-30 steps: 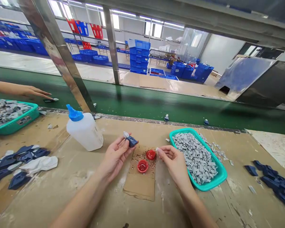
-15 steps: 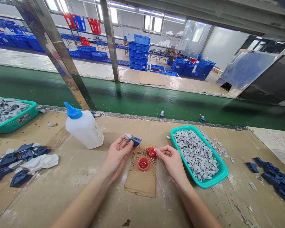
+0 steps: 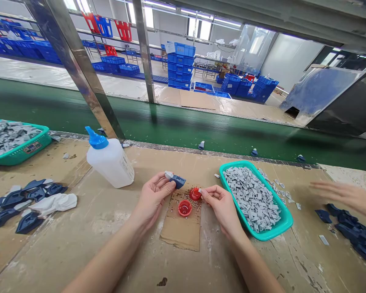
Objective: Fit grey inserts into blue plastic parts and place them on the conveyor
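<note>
My left hand (image 3: pixel 155 196) pinches a navy-blue plastic part with a pale grey piece at one end (image 3: pixel 177 181), raised above the work surface. Between the thumb and forefinger of my right hand (image 3: pixel 218 201) is a small light-grey plastic piece (image 3: pixel 200 190), at the edge of a red cap (image 3: pixel 194 194). A second red cap (image 3: pixel 184 208), with shiny liquid inside, sits just in front of it. Both caps rest on a speckled strip of cardboard (image 3: pixel 181 238). Right of my right hand, a turquoise basket (image 3: pixel 288 224) is filled with small grey pieces.
A white bottle with a blue spout (image 3: pixel 111 162) stands at left. Navy parts lie at left (image 3: pixel 29 221) and right (image 3: pixel 358 238), with a white cloth-like item (image 3: pixel 56 204). Another person's hand (image 3: pixel 344 195) reaches in. Beyond runs a green belt (image 3: pixel 171 124) carrying several parts.
Parts on the belt have shifted left, and another has come into view. Another person's hand has appeared at the right. My hands keep nearly the same pose and hold the same things.
</note>
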Demonstrator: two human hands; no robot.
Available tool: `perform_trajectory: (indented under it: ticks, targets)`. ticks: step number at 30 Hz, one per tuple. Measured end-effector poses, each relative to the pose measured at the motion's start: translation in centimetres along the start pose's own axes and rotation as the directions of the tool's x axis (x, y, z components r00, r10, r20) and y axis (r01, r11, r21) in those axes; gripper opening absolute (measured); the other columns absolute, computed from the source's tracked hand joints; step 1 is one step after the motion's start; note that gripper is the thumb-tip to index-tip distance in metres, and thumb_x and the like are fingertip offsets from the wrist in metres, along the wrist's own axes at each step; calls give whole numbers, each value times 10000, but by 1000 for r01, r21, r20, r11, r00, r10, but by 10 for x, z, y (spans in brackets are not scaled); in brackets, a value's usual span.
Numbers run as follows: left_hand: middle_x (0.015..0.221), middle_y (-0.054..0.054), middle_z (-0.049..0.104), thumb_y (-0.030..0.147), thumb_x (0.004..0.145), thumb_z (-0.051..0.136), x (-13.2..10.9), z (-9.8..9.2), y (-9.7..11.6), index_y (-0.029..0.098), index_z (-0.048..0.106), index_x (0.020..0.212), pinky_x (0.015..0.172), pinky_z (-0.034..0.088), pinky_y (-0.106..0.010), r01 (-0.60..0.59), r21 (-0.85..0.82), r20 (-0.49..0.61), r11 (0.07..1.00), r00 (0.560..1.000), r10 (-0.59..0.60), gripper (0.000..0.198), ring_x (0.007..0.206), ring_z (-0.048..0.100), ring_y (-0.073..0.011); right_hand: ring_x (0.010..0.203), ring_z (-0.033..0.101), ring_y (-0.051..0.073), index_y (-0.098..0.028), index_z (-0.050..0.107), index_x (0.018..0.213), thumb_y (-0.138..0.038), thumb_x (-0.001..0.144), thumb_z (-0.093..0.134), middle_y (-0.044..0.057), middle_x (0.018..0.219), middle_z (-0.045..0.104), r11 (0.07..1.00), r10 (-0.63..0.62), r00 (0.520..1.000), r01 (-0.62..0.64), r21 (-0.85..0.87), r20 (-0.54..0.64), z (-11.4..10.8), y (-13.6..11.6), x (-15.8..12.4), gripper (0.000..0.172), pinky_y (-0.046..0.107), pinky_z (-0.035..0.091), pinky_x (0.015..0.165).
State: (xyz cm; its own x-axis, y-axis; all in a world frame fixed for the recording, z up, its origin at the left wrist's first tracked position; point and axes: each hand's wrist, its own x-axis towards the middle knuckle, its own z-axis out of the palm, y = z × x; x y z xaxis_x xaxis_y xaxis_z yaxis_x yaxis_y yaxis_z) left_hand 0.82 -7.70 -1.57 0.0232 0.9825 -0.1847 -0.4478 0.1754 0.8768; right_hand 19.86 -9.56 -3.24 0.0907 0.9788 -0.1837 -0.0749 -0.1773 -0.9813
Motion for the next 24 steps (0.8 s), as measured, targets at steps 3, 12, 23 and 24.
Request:
perform_trajectory:
  ticks: [3, 12, 23, 24]
  targets:
    - [1009, -52, 693, 217, 682, 764, -1, 1, -1, 176, 623, 970, 848, 483, -220, -23, 58, 21, 998, 1000, 22, 323, 956, 632, -142, 589, 507, 108, -156, 627, 721, -396, 708, 726, 0, 640, 620, 999, 13, 1000, -14, 39, 16, -1, -10, -4, 260, 224, 382, 564]
    - [927, -91, 729, 210, 626, 784, -9, 12, -3, 166, 649, 845, 850, 518, -357, -105, 227, 125, 968, 989, 78, 261, 891, 680, -235, 598, 498, 112, -176, 609, 733, -384, 739, 709, -5, 660, 603, 993, -17, 992, 2, 118, 129, 3, -30, -18, 231, 225, 370, 560]
    - [896, -67, 741, 200, 687, 738, -19, 17, -4, 193, 717, 857, 781, 564, -338, -211, 382, 198, 900, 970, 143, 171, 847, 690, -230, 591, 511, 108, -175, 552, 725, -400, 706, 726, -18, 652, 613, 996, 55, 970, -69, 51, 238, 4, -25, -17, 285, 215, 360, 561]
    - [886, -65, 743, 195, 690, 734, -19, 16, -5, 197, 725, 851, 762, 568, -332, -215, 391, 203, 895, 969, 144, 161, 838, 691, -229, 564, 496, 102, -182, 536, 735, -409, 698, 730, -34, 620, 597, 996, 71, 967, -83, 39, 246, 4, -25, -17, 301, 210, 345, 541]
